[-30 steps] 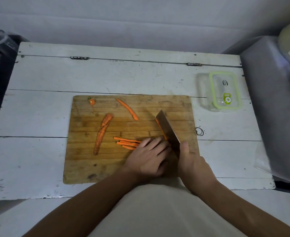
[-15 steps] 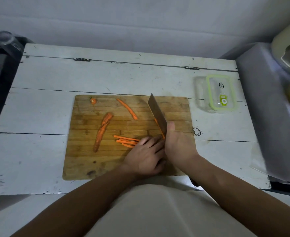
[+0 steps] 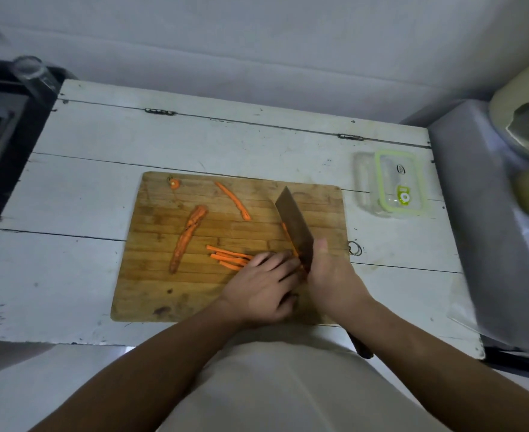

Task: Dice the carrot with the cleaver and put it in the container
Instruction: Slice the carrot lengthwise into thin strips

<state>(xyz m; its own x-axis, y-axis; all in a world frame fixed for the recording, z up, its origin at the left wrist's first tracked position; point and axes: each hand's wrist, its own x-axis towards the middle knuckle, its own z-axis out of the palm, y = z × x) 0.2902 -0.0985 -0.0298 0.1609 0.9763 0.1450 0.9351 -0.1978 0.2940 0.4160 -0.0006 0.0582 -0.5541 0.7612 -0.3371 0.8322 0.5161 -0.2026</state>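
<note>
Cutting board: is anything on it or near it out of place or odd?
Nothing serious. One carrot strip and a small carrot end lie apart near the cutting board's far edge. The container is shut by its lid.

Single head view, looking steeply down, close over white table (image 3: 101,188) and cutting board (image 3: 163,294) (wide-angle, edges bowed).

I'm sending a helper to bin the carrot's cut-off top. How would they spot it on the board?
Find the wooden cutting board on the white table. Look at its far left corner: the carrot top lies there alone. Unlike the long carrot strips, it is a small round stub.
</note>
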